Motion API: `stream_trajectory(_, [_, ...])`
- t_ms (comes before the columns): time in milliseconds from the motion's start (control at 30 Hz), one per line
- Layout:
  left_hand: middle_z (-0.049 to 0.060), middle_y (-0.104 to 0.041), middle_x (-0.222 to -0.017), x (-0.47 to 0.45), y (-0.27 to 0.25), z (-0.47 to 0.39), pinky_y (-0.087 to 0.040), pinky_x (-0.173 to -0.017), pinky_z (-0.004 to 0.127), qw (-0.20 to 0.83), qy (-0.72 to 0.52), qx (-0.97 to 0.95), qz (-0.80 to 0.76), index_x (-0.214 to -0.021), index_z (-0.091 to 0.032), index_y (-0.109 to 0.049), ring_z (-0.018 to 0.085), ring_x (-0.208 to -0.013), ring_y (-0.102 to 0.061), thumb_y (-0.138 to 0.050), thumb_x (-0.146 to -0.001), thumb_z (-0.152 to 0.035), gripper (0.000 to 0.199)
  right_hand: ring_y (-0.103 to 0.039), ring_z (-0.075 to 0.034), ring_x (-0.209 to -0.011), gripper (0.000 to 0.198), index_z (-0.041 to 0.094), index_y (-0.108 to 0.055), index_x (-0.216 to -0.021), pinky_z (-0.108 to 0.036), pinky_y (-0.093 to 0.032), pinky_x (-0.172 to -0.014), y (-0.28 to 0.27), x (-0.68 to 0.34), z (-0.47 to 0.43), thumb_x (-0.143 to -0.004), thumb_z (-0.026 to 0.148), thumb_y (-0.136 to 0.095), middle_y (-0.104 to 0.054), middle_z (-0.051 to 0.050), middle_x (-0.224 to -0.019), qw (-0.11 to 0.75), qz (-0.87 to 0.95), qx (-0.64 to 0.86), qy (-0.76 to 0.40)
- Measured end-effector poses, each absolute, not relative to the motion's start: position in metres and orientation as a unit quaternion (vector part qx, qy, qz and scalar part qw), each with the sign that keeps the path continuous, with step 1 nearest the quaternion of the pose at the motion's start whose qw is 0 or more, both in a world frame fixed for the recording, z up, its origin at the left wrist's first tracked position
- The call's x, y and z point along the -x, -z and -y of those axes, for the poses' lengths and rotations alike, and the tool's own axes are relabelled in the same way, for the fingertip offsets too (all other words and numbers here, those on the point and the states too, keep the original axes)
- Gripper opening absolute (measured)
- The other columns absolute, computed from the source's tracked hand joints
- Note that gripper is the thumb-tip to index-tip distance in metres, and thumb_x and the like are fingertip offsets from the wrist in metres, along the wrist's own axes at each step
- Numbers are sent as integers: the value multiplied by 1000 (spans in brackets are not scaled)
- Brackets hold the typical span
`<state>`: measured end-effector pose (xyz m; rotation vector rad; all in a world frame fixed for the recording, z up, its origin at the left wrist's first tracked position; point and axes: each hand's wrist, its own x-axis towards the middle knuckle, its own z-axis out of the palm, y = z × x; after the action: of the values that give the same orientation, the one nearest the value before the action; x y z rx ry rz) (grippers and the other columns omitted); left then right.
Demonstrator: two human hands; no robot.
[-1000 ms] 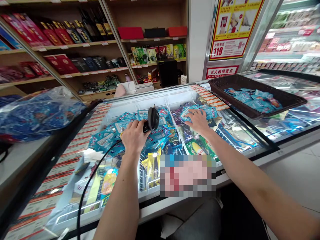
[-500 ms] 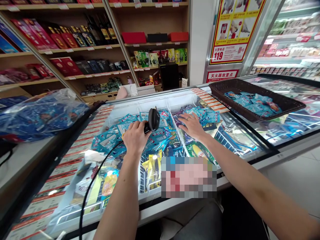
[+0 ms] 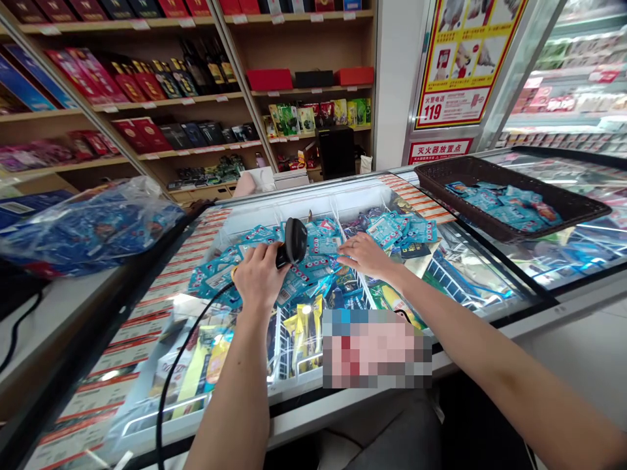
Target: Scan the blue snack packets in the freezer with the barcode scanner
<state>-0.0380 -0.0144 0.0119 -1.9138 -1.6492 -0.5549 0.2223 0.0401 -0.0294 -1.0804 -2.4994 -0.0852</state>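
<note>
My left hand [image 3: 259, 274] is wrapped round the handle of a black barcode scanner [image 3: 296, 241], whose head points away to the right. A black cable [image 3: 183, 339] runs from it down toward the front. Under and around it, many small blue packets [image 3: 220, 277] lie spread over the freezer's glass top. My right hand [image 3: 367, 254] reaches in from the right with its fingers stretched out. Its fingertips are at the right edge of a blue packet [image 3: 326, 245]; I cannot tell whether they press on it. Beyond this hand lies another heap of blue packets [image 3: 404, 227].
A dark brown basket [image 3: 519, 225] holding blue packets stands at the right. On the left is a clear plastic bag [image 3: 98, 222] full of blue packets. Frozen goods and wire dividers show through the glass. A blurred patch covers part of the front edge. Shelves [image 3: 313, 91] stand behind.
My right hand has moved left from the far heap of packets toward the packets near the scanner. My left hand keeps its hold on the scanner. The view has shifted slightly.
</note>
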Motion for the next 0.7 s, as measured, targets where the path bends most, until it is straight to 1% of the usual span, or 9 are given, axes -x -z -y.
stream_trajectory(100, [10, -61, -98, 37, -11, 16, -37, -70, 34, 271, 198, 724, 602, -112, -22, -55, 27, -94, -52, -52, -80, -40, 37, -55, -19, -95, 39, 23, -69, -95, -38, -29, -94, 25, -227, -38, -93, 42, -35, -68, -4, -95, 213, 883, 415, 50])
stream_trajectory(200, [10, -61, -98, 34, -11, 16, -37, -69, 34, 268, 197, 732, 594, -112, -22, -55, 27, -94, -53, -50, -81, -41, 37, -56, -18, -90, 32, 24, -65, -104, -34, -33, -89, 25, -228, -36, -93, 36, -38, -67, -3, -92, 223, 871, 435, 44])
stream_trajectory(267, [10, -61, -98, 31, -12, 16, -37, -69, 35, 266, 194, 737, 590, -112, -21, -55, 27, -94, -53, -51, -81, -40, 37, -56, -18, -91, 31, 24, -61, -112, -33, -36, -87, 26, -227, -34, -93, 35, -39, -67, -3, -93, 230, 862, 450, 32])
stream_trajectory(333, [10, -61, -98, 29, -11, 17, -38, -70, 35, 262, 188, 743, 586, -112, -21, -56, 27, -95, -53, -53, -80, -39, 36, -54, -19, -99, 33, 24, -58, -117, -33, -37, -88, 26, -226, -33, -92, 37, -40, -65, -4, -100, 239, 857, 455, 35])
stream_trajectory(433, [10, -61, -97, 27, -11, 18, -39, -72, 35, 253, 181, 752, 581, -112, -22, -55, 28, -96, -53, -54, -80, -38, 35, -47, -20, -112, 33, 23, -60, -115, -35, -36, -94, 24, -226, -33, -91, 38, -42, -59, -6, -117, 245, 867, 431, 58])
stream_trajectory(500, [10, -61, -97, 27, -11, 19, -40, -72, 36, 248, 178, 755, 580, -112, -22, -55, 28, -97, -54, -54, -80, -38, 36, -49, -20, -110, 31, 23, -63, -109, -35, -37, -95, 23, -227, -32, -91, 37, -42, -59, -6, -117, 229, 880, 413, 54])
stream_trajectory(567, [10, -61, -96, 26, -11, 19, -40, -72, 36, 248, 176, 756, 580, -111, -22, -55, 28, -97, -54, -54, -80, -38, 35, -54, -18, -100, 31, 23, -65, -105, -33, -40, -89, 21, -229, -30, -92, 37, -40, -62, -5, -109, 214, 879, 424, 35])
stream_trajectory(633, [10, -61, -96, 26, -12, 20, -40, -72, 35, 251, 174, 755, 581, -111, -23, -56, 28, -97, -54, -54, -80, -37, 35, -57, -18, -96, 31, 24, -63, -108, -32, -43, -84, 21, -231, -29, -92, 38, -41, -61, -5, -108, 218, 863, 456, 16])
stream_trajectory(700, [10, -61, -96, 27, -11, 19, -41, -71, 35, 254, 172, 755, 579, -111, -23, -56, 27, -97, -54, -54, -80, -38, 34, -56, -19, -101, 34, 24, -58, -117, -31, -44, -83, 21, -233, -29, -89, 41, -45, -57, -6, -116, 229, 845, 484, 7])
